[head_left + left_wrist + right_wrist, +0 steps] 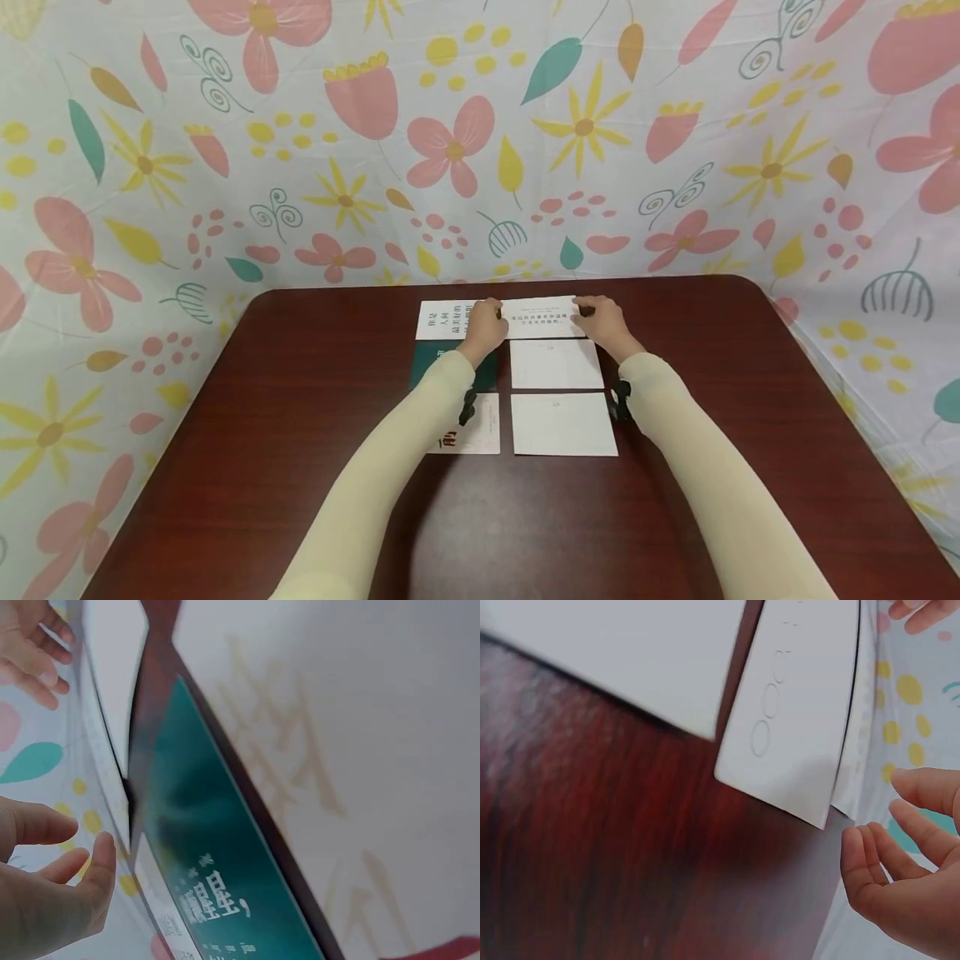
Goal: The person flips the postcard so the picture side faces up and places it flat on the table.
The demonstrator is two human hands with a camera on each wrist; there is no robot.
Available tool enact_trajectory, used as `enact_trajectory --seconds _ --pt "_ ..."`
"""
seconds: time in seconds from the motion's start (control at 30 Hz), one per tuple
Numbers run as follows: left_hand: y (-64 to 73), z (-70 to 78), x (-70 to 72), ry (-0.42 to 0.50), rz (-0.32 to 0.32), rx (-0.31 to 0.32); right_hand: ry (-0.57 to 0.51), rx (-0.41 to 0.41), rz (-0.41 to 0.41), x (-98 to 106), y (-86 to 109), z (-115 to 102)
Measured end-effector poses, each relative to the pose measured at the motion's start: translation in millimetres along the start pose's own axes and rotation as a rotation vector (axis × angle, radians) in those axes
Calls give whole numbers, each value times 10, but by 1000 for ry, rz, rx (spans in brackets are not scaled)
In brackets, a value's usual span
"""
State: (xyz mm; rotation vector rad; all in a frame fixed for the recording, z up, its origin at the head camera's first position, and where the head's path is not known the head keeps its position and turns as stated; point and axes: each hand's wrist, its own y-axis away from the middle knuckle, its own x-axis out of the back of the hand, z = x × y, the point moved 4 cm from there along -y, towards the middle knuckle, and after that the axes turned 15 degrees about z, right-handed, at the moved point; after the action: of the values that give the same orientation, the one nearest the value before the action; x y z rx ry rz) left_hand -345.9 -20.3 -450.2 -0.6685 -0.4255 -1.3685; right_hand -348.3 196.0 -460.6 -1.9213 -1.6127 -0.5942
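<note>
Several cards lie in two columns of three. My left hand is at the left edge of the top right card, which carries lines of small print. At that card's right edge is my right hand. Both wrist views show fingers loosely bent, with nothing between thumb and fingertips. The left forearm and hand partly cover the white top left card with large dark characters, the green card below it, and the bottom left card with reddish characters. Two nearly blank white cards, the middle right and bottom right, complete the right column.
The dark red-brown wooden table has rounded far corners. A white cloth printed with flowers and leaves hangs right behind its far edge and along both sides. Narrow strips of tabletop separate the columns.
</note>
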Motion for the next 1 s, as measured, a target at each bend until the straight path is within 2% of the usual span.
enact_trajectory --seconds 0.13,0.37,0.53,0.7,0.83,1.0 --pt "46 14 85 108 -11 40 -5 -3 -6 52 42 -22" --pt "218 10 134 265 -67 192 -7 -74 -55 151 204 -22" --pt "368 17 161 345 -84 263 -62 -142 -109 195 345 -28" --pt "523 45 166 391 -121 314 -52 -177 -101 249 475 -28" --pt "621 44 156 373 -150 322 -32 -199 -82 252 560 -19" --pt "719 25 105 370 -207 323 -37 -210 -95 209 658 -22"
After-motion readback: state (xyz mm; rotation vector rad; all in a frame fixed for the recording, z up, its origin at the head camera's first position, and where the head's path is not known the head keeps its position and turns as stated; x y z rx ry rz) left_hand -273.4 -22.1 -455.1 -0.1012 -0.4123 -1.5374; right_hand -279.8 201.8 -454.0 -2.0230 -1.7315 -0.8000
